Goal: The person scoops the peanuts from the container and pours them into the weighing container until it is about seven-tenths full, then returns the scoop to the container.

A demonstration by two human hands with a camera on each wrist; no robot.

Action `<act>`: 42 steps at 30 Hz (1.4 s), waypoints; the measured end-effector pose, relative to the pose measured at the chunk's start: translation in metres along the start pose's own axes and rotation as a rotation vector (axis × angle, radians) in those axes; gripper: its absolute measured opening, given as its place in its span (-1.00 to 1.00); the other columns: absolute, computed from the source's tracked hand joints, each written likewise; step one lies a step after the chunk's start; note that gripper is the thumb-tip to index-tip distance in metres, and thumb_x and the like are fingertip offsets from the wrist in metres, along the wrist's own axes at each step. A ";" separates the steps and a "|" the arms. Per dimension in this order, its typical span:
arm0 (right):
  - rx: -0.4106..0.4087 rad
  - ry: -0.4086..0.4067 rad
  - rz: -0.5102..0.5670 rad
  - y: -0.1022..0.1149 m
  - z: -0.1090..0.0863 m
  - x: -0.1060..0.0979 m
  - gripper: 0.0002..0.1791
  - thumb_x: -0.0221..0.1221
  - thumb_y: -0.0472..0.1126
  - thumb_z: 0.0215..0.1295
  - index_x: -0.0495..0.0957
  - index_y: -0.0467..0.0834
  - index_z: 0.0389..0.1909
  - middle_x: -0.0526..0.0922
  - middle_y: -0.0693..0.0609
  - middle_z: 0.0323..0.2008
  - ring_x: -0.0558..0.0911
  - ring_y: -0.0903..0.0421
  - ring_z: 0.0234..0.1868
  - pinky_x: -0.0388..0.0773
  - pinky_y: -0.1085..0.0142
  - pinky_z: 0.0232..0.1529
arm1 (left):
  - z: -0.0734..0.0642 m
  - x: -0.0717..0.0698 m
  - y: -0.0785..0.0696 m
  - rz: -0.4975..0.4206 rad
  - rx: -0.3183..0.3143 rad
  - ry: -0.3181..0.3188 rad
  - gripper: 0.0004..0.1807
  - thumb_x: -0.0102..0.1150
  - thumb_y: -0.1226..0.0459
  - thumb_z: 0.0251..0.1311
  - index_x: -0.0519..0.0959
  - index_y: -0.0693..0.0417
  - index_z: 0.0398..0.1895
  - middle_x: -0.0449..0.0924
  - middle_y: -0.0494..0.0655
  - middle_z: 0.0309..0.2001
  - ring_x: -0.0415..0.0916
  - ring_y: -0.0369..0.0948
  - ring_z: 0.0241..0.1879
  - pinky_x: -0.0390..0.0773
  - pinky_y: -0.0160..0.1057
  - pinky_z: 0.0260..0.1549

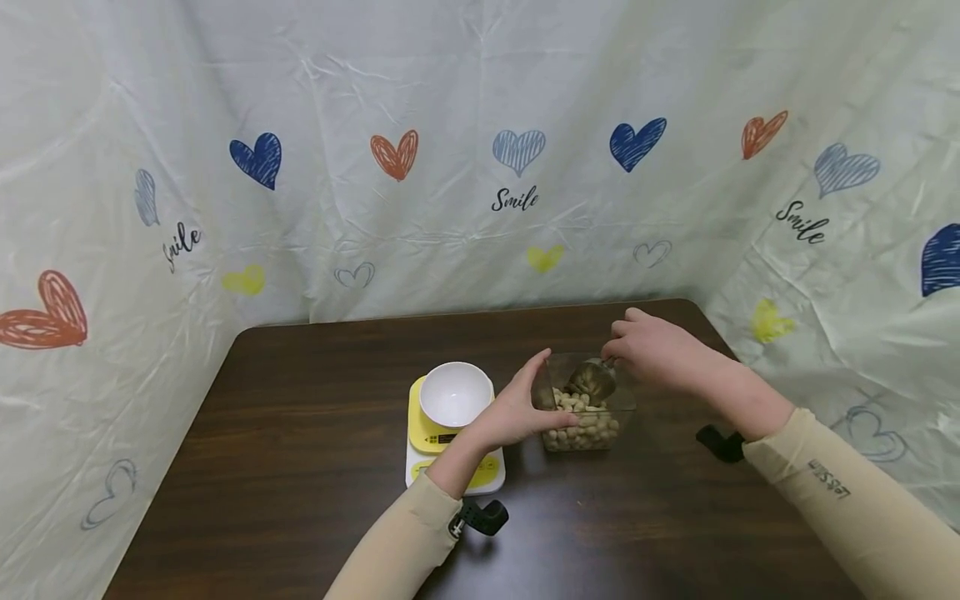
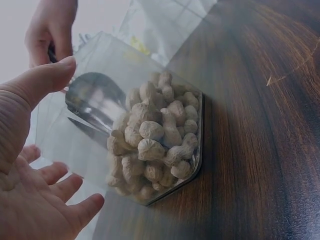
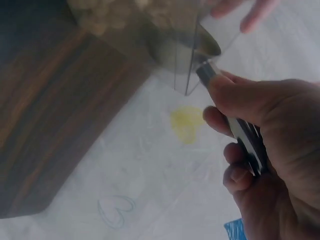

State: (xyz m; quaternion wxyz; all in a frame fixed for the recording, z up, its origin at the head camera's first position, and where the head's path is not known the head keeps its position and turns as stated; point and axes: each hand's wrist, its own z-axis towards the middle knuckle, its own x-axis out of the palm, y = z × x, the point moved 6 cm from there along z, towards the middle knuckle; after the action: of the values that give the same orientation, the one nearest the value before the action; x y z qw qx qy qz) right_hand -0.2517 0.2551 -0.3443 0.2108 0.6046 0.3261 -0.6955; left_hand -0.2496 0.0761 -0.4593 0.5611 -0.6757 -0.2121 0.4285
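A clear plastic box [image 1: 627, 402] with unshelled peanuts [image 2: 150, 132] in it stands on the table. My left hand [image 1: 517, 408] is at the box's left side, its thumb lying across the front and its fingers spread and fairly straight. In my right hand [image 3: 270, 130] is the black handle [image 3: 245, 137] of a metal scoop [image 2: 95, 95], with the fingers curled round it. The scoop's bowl is inside the box, its front end down among the peanuts. To the left of the box, a white bowl [image 1: 456, 395] sits on a yellow and white kitchen scale [image 1: 417, 442].
The dark wooden table [image 1: 300, 433] extends around the box and scale. A white curtain [image 1: 450, 75] printed with hearts hangs behind and beside it. The left forearm passes over the scale's lower right part.
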 end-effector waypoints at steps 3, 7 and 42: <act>0.024 0.023 0.045 -0.005 0.000 0.001 -0.84 0.44 -0.32 0.19 0.76 -0.02 -0.25 0.48 0.17 -0.40 0.27 0.10 -0.35 0.33 0.20 -0.31 | 0.000 0.001 0.001 -0.004 -0.002 0.006 0.15 0.49 -0.07 0.13 -0.13 -0.63 0.61 -0.03 -0.30 0.60 -0.02 -0.20 0.55 0.25 0.09 0.36; 0.036 0.046 0.064 -0.005 0.003 0.006 -0.84 0.44 -0.31 0.20 0.77 -0.02 -0.23 0.50 0.15 -0.39 0.26 0.10 -0.36 0.33 0.21 -0.32 | 0.000 0.001 0.001 0.001 -0.001 0.009 0.16 0.50 -0.11 0.11 -0.14 -0.62 0.61 -0.02 -0.30 0.60 -0.02 -0.21 0.55 0.25 0.08 0.37; 0.096 0.071 0.431 -0.024 0.008 0.023 -0.87 0.45 -0.25 0.21 0.77 0.02 -0.25 0.50 0.17 -0.27 0.22 0.09 -0.29 0.23 0.17 -0.25 | 0.002 -0.001 0.002 0.015 0.004 0.001 0.21 0.53 -0.16 0.03 -0.14 -0.60 0.62 -0.03 -0.31 0.60 0.00 -0.22 0.54 0.25 0.06 0.36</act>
State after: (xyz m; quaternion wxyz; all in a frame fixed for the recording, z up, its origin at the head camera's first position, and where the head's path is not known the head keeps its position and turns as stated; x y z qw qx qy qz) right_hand -0.2779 0.2687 -0.3612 0.3139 0.6937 0.1629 -0.6275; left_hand -0.2523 0.0760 -0.4611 0.5594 -0.6763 -0.2060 0.4326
